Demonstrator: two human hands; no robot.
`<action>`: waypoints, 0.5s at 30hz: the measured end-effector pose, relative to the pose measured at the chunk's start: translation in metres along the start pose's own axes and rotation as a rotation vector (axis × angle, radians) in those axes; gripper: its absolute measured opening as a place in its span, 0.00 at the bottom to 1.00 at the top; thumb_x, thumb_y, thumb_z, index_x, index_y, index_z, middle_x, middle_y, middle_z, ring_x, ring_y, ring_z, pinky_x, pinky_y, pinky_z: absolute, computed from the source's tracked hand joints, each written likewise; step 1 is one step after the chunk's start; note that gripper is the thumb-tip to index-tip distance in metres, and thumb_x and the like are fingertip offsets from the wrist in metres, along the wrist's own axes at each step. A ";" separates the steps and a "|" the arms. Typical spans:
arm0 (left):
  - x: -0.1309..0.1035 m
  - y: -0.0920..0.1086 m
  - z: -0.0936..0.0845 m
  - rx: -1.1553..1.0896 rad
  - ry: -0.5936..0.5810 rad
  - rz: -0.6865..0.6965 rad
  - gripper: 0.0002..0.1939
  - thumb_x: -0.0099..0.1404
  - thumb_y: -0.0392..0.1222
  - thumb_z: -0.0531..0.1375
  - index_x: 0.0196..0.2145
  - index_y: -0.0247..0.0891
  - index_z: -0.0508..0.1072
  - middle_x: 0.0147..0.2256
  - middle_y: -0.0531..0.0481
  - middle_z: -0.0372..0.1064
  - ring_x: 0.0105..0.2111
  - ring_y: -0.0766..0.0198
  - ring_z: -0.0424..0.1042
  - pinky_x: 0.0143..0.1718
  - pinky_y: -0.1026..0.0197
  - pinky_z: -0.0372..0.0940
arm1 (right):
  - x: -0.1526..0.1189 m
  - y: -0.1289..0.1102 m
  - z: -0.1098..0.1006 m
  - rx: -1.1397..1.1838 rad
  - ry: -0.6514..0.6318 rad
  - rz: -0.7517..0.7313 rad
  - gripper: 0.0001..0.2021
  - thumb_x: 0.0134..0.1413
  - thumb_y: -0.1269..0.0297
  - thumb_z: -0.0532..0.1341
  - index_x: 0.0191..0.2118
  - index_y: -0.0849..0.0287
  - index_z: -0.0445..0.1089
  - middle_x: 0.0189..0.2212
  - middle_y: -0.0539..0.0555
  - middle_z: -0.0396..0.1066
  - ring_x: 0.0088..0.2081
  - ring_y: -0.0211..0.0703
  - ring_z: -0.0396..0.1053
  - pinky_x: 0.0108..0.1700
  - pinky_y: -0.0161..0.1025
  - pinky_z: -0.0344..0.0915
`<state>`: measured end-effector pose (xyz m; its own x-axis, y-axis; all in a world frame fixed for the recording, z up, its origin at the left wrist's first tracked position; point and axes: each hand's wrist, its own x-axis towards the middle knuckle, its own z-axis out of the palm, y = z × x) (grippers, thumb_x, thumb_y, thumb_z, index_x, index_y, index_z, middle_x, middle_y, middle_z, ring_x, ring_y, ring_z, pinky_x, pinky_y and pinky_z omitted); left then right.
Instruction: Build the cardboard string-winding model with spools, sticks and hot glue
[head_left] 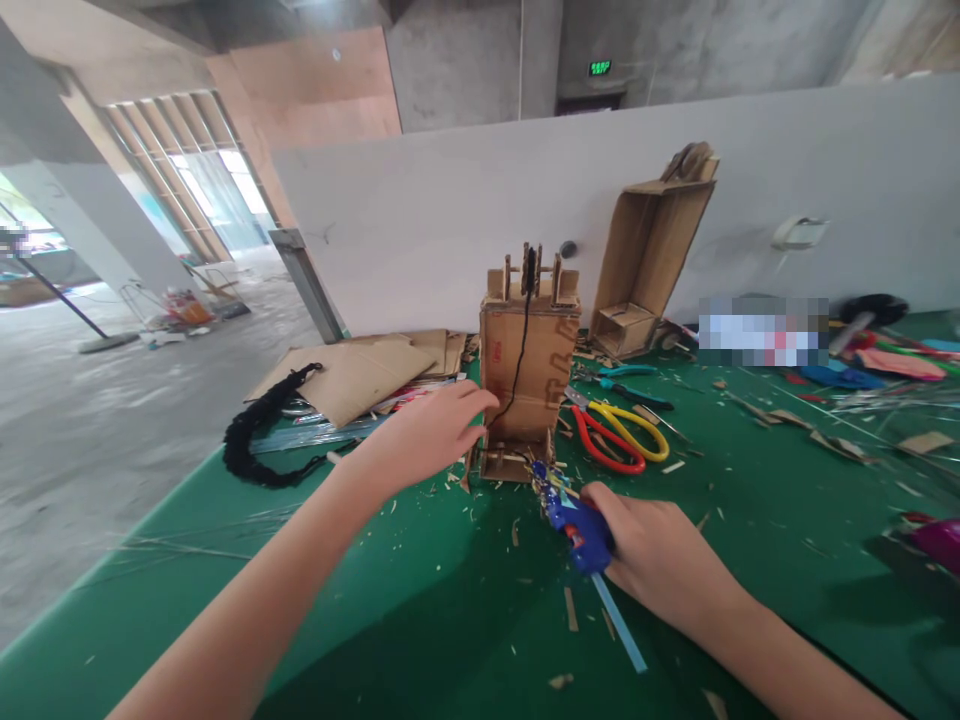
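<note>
A tall cardboard model [531, 365] stands upright on the table, with a cardboard pulley [531, 270] at its top. From the pulley, a black cord [519, 365] runs down the front to the fingers of my left hand [442, 420], at the model's left edge. The thumb and forefinger close around the cord there; the exact contact is partly hidden. My right hand [637, 530] grips a blue hot glue gun [581, 530], its nozzle at the model's lower front, by a thin wooden stick. A pale blue glue stick [619, 622] sticks out of the gun's back.
Red-and-yellow-handled scissors [611, 437] and teal-handled pliers [636, 393] lie right of the model. Another cardboard frame [649, 265] leans against the white wall behind. Flat cardboard sheets [367, 375] and a black fuzzy strip [251, 450] lie at left. Scraps litter the green tabletop [420, 620].
</note>
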<state>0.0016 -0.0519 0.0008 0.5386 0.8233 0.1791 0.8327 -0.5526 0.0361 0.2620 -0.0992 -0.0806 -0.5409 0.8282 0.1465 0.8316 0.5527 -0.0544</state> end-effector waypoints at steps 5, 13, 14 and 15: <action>-0.033 -0.021 0.015 -0.099 -0.013 -0.115 0.22 0.61 0.33 0.50 0.54 0.40 0.62 0.53 0.46 0.62 0.54 0.55 0.62 0.52 0.53 0.61 | 0.004 -0.006 -0.002 -0.006 -0.032 0.034 0.09 0.50 0.72 0.56 0.40 0.60 0.61 0.27 0.54 0.73 0.27 0.51 0.72 0.24 0.38 0.47; -0.043 -0.017 0.046 -0.272 -0.027 -0.158 0.24 0.61 0.44 0.56 0.55 0.42 0.59 0.53 0.45 0.63 0.49 0.54 0.68 0.49 0.52 0.64 | 0.004 -0.008 -0.003 0.015 -0.046 0.055 0.08 0.51 0.71 0.54 0.39 0.60 0.61 0.26 0.54 0.73 0.26 0.51 0.72 0.24 0.38 0.46; -0.042 -0.017 0.048 -0.294 -0.017 -0.158 0.24 0.62 0.44 0.56 0.55 0.42 0.60 0.53 0.46 0.63 0.49 0.55 0.68 0.50 0.53 0.64 | 0.004 -0.007 -0.002 0.017 -0.040 0.055 0.08 0.51 0.71 0.54 0.39 0.60 0.61 0.26 0.53 0.72 0.26 0.50 0.72 0.24 0.38 0.46; -0.041 -0.017 0.050 -0.318 -0.005 -0.157 0.23 0.62 0.43 0.55 0.55 0.43 0.60 0.53 0.46 0.63 0.48 0.56 0.69 0.50 0.53 0.64 | 0.003 -0.007 -0.002 0.021 -0.033 0.055 0.08 0.51 0.71 0.54 0.39 0.59 0.61 0.26 0.53 0.72 0.26 0.50 0.71 0.24 0.38 0.46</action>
<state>-0.0279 -0.0697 -0.0559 0.4086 0.9016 0.1419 0.8242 -0.4313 0.3669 0.2544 -0.1004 -0.0777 -0.4990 0.8596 0.1102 0.8573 0.5082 -0.0826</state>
